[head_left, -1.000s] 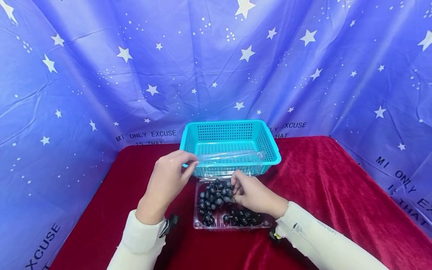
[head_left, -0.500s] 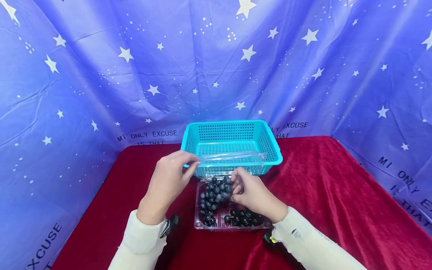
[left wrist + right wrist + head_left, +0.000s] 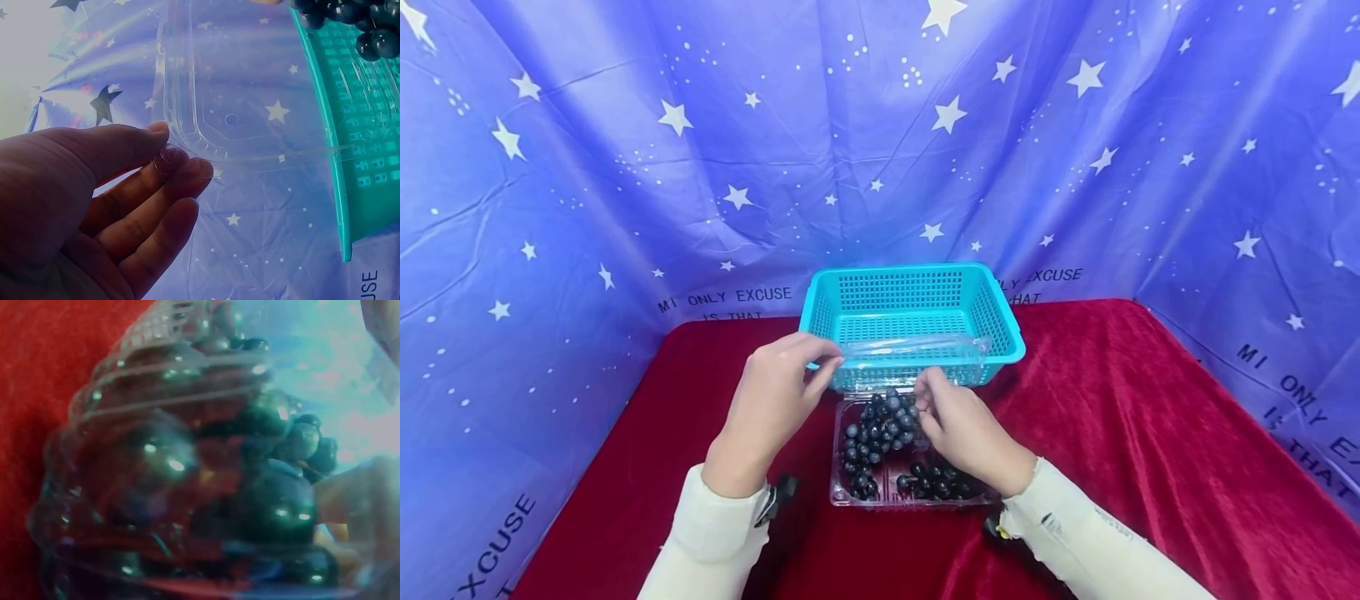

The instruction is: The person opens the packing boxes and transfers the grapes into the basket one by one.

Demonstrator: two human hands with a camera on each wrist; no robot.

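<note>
My left hand [image 3: 772, 402] pinches the corner of a clear plastic lid [image 3: 184, 119] between thumb and fingers, keeping it raised. The lid joins a clear plastic box [image 3: 880, 502] on the cloth below. Inside, at the left, a bunch of dark grapes [image 3: 874, 435] leans up toward the back; more grapes [image 3: 936, 483] lie at the front right. My right hand [image 3: 973, 433] holds the left bunch at its upper right side with curled fingers; the exact contact is hidden. In the blurred right wrist view, grapes [image 3: 275, 500] show through the box wall.
A turquoise plastic basket [image 3: 906, 268] stands directly behind the box, partly seen through the raised lid. Red velvet cloth [image 3: 1112, 400] covers the table. A blue curtain [image 3: 820, 125] with white stars hangs around the back and sides.
My right hand has risen slightly, and the bunch of grapes has shifted and tilted a little upward with it. The left hand keeps the lid in the same place.
</note>
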